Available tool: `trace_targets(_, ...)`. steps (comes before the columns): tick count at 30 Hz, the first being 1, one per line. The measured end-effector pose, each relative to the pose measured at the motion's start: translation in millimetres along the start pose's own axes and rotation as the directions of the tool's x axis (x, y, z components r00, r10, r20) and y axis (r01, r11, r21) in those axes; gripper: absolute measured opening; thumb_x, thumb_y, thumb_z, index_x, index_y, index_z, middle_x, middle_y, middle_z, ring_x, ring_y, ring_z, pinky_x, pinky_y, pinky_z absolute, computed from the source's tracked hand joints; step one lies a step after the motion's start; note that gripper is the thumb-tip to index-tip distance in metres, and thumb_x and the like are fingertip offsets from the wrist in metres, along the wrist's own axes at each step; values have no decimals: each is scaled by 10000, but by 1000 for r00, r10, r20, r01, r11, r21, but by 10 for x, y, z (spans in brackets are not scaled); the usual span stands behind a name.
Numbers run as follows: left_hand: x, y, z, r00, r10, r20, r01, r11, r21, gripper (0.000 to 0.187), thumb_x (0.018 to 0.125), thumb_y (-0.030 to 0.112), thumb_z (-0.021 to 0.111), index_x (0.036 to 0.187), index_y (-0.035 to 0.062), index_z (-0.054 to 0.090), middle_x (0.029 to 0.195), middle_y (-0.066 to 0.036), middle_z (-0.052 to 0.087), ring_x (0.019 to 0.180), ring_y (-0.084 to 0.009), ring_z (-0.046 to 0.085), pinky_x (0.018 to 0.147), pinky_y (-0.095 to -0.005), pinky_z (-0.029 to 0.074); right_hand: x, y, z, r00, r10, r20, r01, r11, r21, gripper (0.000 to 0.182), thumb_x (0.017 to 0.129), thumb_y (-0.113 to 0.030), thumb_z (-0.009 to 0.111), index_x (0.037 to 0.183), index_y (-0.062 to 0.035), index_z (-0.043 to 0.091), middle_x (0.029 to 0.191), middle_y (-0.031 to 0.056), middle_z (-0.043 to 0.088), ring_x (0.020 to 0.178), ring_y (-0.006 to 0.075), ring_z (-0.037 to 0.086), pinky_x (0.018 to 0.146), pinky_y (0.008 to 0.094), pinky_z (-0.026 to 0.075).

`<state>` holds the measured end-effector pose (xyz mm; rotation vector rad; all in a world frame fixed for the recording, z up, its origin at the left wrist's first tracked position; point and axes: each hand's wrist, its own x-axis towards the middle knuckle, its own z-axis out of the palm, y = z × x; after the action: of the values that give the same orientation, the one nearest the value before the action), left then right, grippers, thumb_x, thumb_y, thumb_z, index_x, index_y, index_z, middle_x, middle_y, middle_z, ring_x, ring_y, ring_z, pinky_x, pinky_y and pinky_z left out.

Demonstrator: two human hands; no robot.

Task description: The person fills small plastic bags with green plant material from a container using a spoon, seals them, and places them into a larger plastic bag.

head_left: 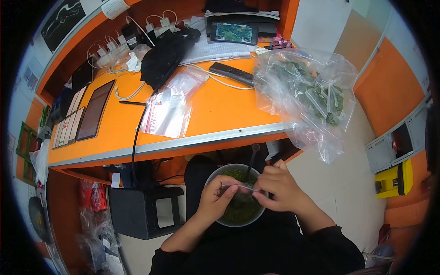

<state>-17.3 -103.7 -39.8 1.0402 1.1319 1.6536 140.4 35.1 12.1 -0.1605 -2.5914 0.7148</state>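
Between my knees rests a metal bowl (211, 175) with wet-looking chopped greens (238, 211) in it. A dark-handled spoon or ladle (254, 158) stands up out of the bowl, its lower end hidden. Over the bowl, my left hand (216, 196) pinches one side of a small clear plastic bag (246, 186). My right hand (278, 190) has thumb and fingers closed on the bag's other side. More flat zip bags (168, 107) lie near the desk's front edge. At the desk's right, a big clear plastic bag (305, 87) holds several small bags of greens.
The orange desk (220, 107) carries a tablet (96, 110), several phones (68, 126), a black remote (231, 73) and a phone with a lit screen (233, 33). A black cable (135, 146) hangs over the metal edge. A black stool (142, 211) stands under the desk.
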Motion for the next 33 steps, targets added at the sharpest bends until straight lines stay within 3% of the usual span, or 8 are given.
trace_targets(5,5,1,-1,997,28,-69,-35,995,-97,127,937,62,528,1043,-6,507,979,-135,641,954,-165,628,871,-302,491,3,39,30,994,-85,-70,88,995,37,124,694,-121,674,675,-119,551,634,-7,499,640,171,473,633,337,279)
trace_targets(10,-94,-73,-45,997,73,-13,-72,995,71,88,932,74,543,978,-1,542,934,-119,656,911,-165,648,823,-297,513,-49,134,63,992,-83,-92,103,965,241,134,672,-102,641,640,-99,511,605,2,479,596,190,465,623,345,280)
trace_targets(14,-89,18,-13,996,88,-22,-85,991,106,82,916,83,573,933,5,555,904,-110,658,874,-164,650,790,-291,515,40,5,50,998,-61,-21,64,972,224,158,681,-114,630,624,-91,484,588,15,459,581,197,463,620,344,277)
trace_targets(16,-88,27,9,996,87,9,-87,963,256,85,897,75,597,922,7,552,888,-105,656,839,-159,644,757,-290,510,9,10,137,999,-48,-13,50,967,248,170,682,-112,629,621,-93,472,584,23,445,585,198,466,620,341,274)
trace_targets(20,-46,41,16,992,116,52,-125,969,213,76,885,56,584,920,0,547,839,-108,634,760,-183,628,721,-306,497,-15,41,163,993,-121,-18,121,951,283,176,684,-107,637,627,-91,471,586,22,445,588,198,468,621,341,275)
trace_targets(22,-7,105,-28,964,140,224,-223,887,405,66,835,10,611,896,-5,591,847,-115,641,774,-214,635,715,-306,496,-5,31,155,990,-143,-14,141,947,288,186,689,-102,653,636,-87,475,595,19,452,585,197,465,616,340,273)
trace_targets(25,-23,82,-51,943,202,265,-295,876,381,83,800,-3,632,879,-15,608,837,-120,633,760,-249,627,701,-319,491,35,-15,104,994,-97,57,76,954,291,187,708,-103,655,645,-76,480,609,27,461,589,206,472,629,343,299)
trace_targets(33,35,131,-37,912,233,337,-354,863,360,53,779,3,626,825,-19,611,787,-131,614,727,-272,607,679,-347,483,38,-21,156,981,-181,76,142,922,361,145,743,-88,631,679,-55,506,647,55,497,642,231,520,656,362,366)
